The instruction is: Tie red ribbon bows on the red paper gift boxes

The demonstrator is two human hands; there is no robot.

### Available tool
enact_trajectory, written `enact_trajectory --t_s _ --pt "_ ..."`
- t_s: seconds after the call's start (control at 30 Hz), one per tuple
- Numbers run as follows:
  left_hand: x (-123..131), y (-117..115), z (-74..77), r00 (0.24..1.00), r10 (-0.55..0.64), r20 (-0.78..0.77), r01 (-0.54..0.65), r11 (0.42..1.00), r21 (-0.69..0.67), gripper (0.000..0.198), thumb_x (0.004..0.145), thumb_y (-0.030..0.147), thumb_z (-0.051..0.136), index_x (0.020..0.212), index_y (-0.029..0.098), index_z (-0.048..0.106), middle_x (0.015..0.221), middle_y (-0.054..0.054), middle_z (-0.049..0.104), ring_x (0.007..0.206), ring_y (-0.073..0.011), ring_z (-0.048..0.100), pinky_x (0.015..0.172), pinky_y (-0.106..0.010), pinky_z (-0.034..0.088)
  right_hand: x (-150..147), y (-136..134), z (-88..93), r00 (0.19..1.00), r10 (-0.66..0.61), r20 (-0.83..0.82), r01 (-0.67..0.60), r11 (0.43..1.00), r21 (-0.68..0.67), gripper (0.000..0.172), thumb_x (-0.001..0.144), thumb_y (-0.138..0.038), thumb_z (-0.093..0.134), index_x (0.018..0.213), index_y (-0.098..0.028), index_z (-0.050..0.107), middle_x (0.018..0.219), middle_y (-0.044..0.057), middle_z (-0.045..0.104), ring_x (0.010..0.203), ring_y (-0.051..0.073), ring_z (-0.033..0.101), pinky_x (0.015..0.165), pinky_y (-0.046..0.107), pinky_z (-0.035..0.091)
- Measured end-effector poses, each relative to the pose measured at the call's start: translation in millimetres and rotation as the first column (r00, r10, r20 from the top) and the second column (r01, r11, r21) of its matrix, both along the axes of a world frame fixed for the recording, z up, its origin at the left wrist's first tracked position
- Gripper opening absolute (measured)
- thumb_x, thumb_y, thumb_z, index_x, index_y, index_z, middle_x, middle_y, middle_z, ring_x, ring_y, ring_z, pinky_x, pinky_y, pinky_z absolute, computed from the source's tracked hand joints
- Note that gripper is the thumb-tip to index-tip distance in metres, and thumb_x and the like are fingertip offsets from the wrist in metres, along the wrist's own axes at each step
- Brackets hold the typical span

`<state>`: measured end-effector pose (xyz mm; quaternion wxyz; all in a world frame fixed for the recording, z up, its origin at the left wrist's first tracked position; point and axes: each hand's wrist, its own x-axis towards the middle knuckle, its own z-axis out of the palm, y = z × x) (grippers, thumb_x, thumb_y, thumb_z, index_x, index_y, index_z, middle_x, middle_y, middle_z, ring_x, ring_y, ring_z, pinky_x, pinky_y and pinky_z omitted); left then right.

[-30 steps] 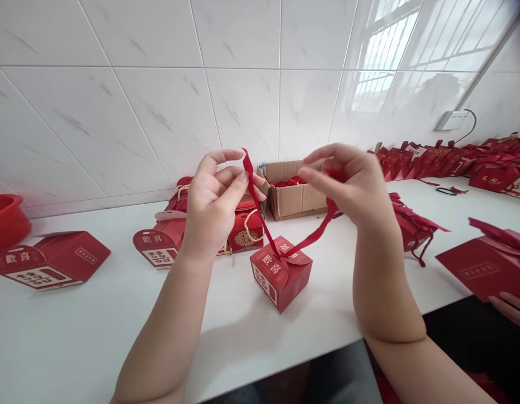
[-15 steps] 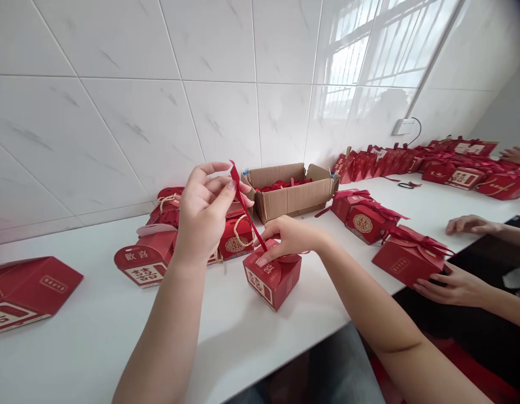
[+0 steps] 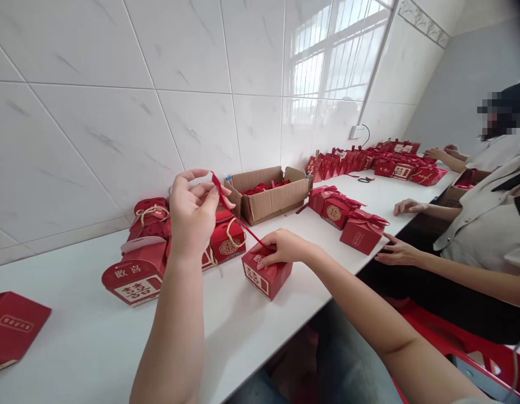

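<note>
A small red gift box (image 3: 273, 280) with gold-and-white characters stands upright on the white table before me. My left hand (image 3: 196, 202) is raised to its upper left, thumb and fingers pinching a red ribbon (image 3: 243, 225). From there the ribbon slants straight down to the box top. My right hand (image 3: 285, 247) grips the top of that box, thumb on the near flap and fingers curled over the far side. Its fingers hide where the ribbon meets the lid. Red boxes with rope handles (image 3: 229, 242) stand behind and left of my left forearm.
A cardboard carton (image 3: 276, 202) holding red items sits against the tiled wall. Ribbon-tied boxes (image 3: 363, 231) stand to the right, near a co-worker's hands (image 3: 400, 249). Many red boxes line the back right, near dark scissors (image 3: 364, 179). Another red box (image 3: 18, 328) lies far left.
The view has swung to the right. The ribbon now runs at a lower slant between my hands. The co-worker's hand has come off the ribbon-tied box.
</note>
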<state>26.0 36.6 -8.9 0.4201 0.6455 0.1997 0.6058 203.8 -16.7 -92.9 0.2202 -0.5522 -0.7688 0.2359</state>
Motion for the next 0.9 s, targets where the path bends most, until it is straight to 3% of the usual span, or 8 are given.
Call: enact_trajectory --t_s 0.27,0.4,0.47,0.57,0.7,0.8,0.9 --pt "-7.1 9.8 0.7 0.997 0.042 -0.062 -0.048 0.994 -0.099 0.028 0.074 0.014 0.061 0.097 0.019 0.045 0.066 0.003 0.061 0.052 -0.0109 0.058 0.058 -0.028 0.053 5.3 -2.3 -9.0 0.993 -0.120 0.001 0.120 0.992 0.022 0.038 0.069 -0.053 0.068 0.083 -0.018 0.071 0.066 -0.001 0.061 0.058 0.010 0.044 0.052 0.023 0.027" --pt "-13.5 9.2 1.9 0.958 0.034 -0.285 -0.062 0.994 -0.090 0.025 0.075 0.017 0.058 0.098 0.018 0.048 0.068 0.003 0.060 0.050 -0.0089 0.053 0.057 -0.025 0.048 6.6 -1.4 -14.7 0.988 -0.148 0.033 0.145 0.987 0.069 0.043 0.071 -0.058 0.063 0.069 -0.016 0.066 0.057 -0.001 0.053 0.054 0.010 0.038 0.050 0.024 0.022" --pt "-13.7 6.9 0.4 0.867 0.025 -0.498 -0.066 0.996 -0.066 0.021 0.079 0.025 0.056 0.098 0.019 0.051 0.068 0.003 0.059 0.050 -0.0089 0.050 0.053 -0.023 0.043 6.7 -2.2 -14.5 0.989 -0.146 0.021 0.143 0.985 0.098 0.041 0.073 -0.057 0.061 0.071 -0.016 0.067 0.056 -0.002 0.052 0.054 0.010 0.037 0.050 0.024 0.023" --pt "-6.7 -0.7 -6.5 0.604 0.035 -0.796 -0.083 0.996 -0.019 0.027 0.081 0.045 0.050 0.092 0.021 0.057 0.070 0.001 0.060 0.056 -0.0123 0.052 0.050 -0.023 0.039 9.9 -5.8 -10.2 0.996 -0.086 -0.033 0.089 0.991 0.103 0.033 0.076 -0.050 0.060 0.081 -0.019 0.069 0.062 -0.001 0.056 0.058 0.010 0.041 0.052 0.024 0.027" --pt "7.4 -16.1 -22.2 0.300 0.023 -0.954 -0.035 0.999 0.013 0.041 0.071 0.059 0.056 0.083 0.020 0.060 0.085 -0.005 0.065 0.067 -0.0177 0.058 0.051 -0.024 0.038 26.5 -14.0 -2.1 0.990 -0.021 -0.142 0.030 0.998 0.062 0.032 0.078 -0.046 0.058 0.093 -0.019 0.070 0.068 -0.001 0.057 0.060 0.010 0.043 0.054 0.023 0.031" --pt "13.1 -25.0 -34.0 0.167 0.000 -0.986 -0.023 1.000 -0.004 0.044 0.069 0.062 0.055 0.077 0.020 0.061 0.078 -0.005 0.064 0.063 -0.0189 0.058 0.047 -0.025 0.035 44.4 -20.1 1.6 0.978 -0.048 -0.203 0.059 0.997 0.048 0.037 0.082 -0.047 0.053 0.097 -0.018 0.069 0.062 -0.002 0.050 0.055 0.009 0.038 0.049 0.023 0.028" --pt "16.9 -30.2 -42.2 0.152 0.043 -0.987 -0.058 0.998 0.035 0.046 0.069 0.065 0.054 0.075 0.020 0.060 0.072 -0.004 0.062 0.059 -0.0191 0.056 0.045 -0.026 0.032 57.0 -23.4 3.0 0.977 -0.031 -0.210 0.049 0.996 0.081 0.039 0.082 -0.047 0.052 0.096 -0.016 0.071 0.054 -0.005 0.039 0.050 0.008 0.029 0.046 0.023 0.023"
